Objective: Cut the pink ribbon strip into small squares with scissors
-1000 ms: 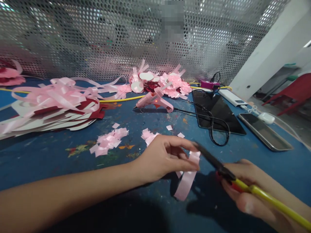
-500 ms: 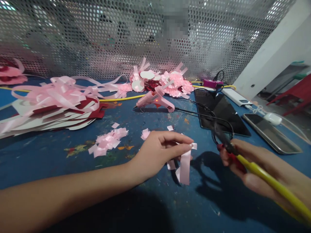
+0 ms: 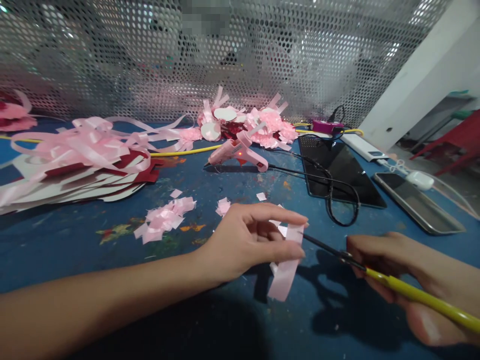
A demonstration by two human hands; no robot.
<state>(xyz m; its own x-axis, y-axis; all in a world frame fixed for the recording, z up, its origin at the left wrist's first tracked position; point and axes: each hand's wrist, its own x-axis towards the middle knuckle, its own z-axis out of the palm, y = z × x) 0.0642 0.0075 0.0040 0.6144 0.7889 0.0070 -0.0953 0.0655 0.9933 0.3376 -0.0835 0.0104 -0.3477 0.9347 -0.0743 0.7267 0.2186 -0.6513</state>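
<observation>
My left hand (image 3: 247, 240) pinches a short strip of pink satin ribbon (image 3: 287, 270) between thumb and forefinger. The strip's lower end hangs just above the blue table. In my right hand (image 3: 408, 280) are scissors with dark blades and a long yellow handle (image 3: 412, 295). The blade tips meet the right edge of the ribbon between my left fingertips; whether they cut into it I cannot tell. A pile of small cut ribbon pieces (image 3: 165, 217) lies left of my left hand, with a few loose pieces (image 3: 224, 206) beyond it.
A pink glue gun (image 3: 240, 152) with a lit orange light lies behind my hands, its black cord running right. Pink ribbon coils (image 3: 86, 140) cover card cutouts (image 3: 86, 187) at left. A black tablet (image 3: 337, 170) and a phone (image 3: 416, 202) lie at right. Perforated metal (image 3: 150, 65) stands behind.
The scissors have moved left, from being apart from the ribbon to touching its edge. My left fingers now hold the strip with its end upright between thumb and forefinger.
</observation>
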